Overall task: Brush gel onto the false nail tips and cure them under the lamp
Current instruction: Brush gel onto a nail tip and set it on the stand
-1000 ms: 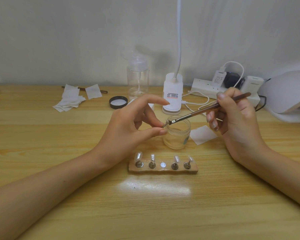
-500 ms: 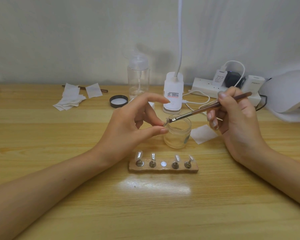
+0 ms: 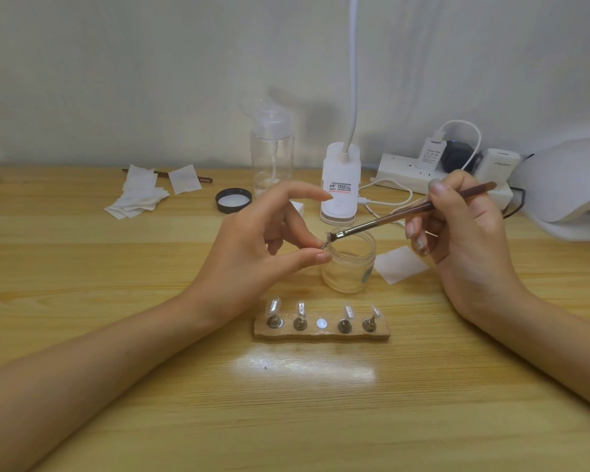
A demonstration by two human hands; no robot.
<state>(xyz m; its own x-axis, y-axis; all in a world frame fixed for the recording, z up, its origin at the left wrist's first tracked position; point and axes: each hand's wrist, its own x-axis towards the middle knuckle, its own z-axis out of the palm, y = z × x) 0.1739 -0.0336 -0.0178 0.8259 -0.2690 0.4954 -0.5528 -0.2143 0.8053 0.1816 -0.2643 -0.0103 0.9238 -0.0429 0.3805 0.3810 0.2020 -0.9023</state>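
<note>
Left hand [image 3: 252, 253] pinching nail tip [image 3: 324, 245] above jar [image 3: 349, 267]; right hand [image 3: 457, 233] gripping brush [image 3: 406, 214], bristles touching tip.

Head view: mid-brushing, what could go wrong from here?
1. The left hand pinches the nail tip only by its fingertips, right by the rim of the open jar; a push from the brush might drop it inside.
2. The brush in the right hand works close to those fingertips, so gel may smear onto skin.
3. The left wrist hangs near the holder with four standing tips; lowering it could knock them.
</note>
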